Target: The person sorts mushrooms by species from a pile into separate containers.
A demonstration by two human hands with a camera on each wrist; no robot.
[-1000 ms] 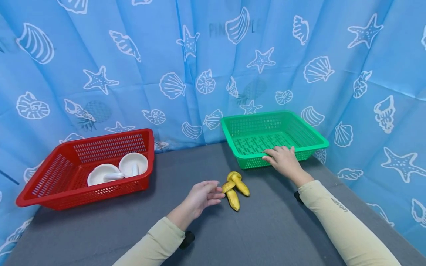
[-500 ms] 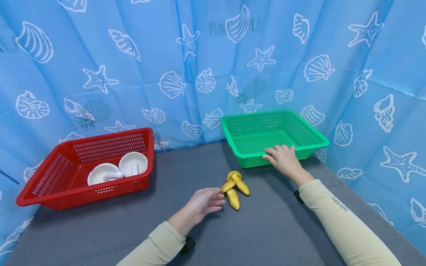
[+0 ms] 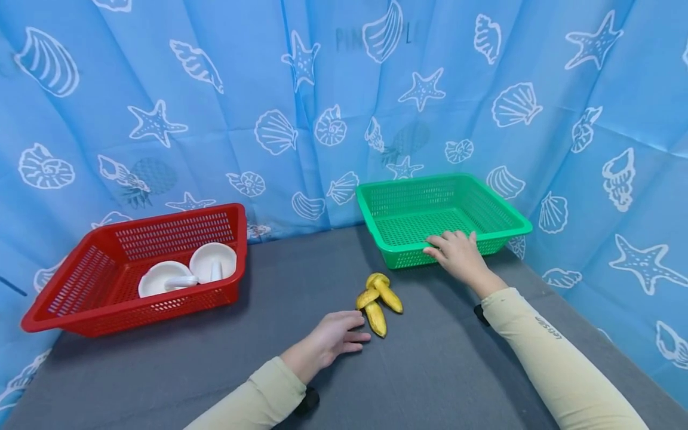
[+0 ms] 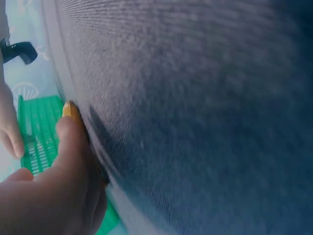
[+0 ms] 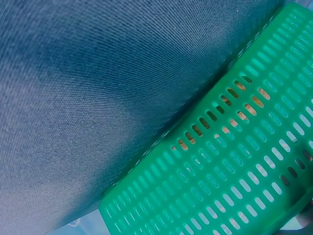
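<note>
while the left hand [image 3: 329, 340] lies beside the nearer yellow mushroom [image 3: 376, 318], its grip is wide, fingers loosely parted with nothing between them; whether a fingertip touches the cap cannot be told, and in the left wrist view the hand covers most of the yellow. just beyond, the farther yellow mushroom [image 3: 389, 294] lies close against the first on the grey counter [image 3: 258, 352]. the right hand [image 3: 458, 255] rests on the near rim of the green basket [image 3: 414, 258], fingers over the edge; how narrow its grip is, i cannot tell. seen from the right wrist, the slotted wall runs out of frame, and tan patches behind the slots are too broken up to name. both sleeves [image 3: 559, 364] are cut off below, the lettering on the right one too small to read. well off to the left, the red basket [image 3: 150, 312] holds two white stemmed pieces [image 3: 212, 257], their lower edges partly hidden by its near wall. behind everything hangs a blue shell-print curtain [image 3: 322, 71], its top cut off, some lettering masked by a shell.
</note>
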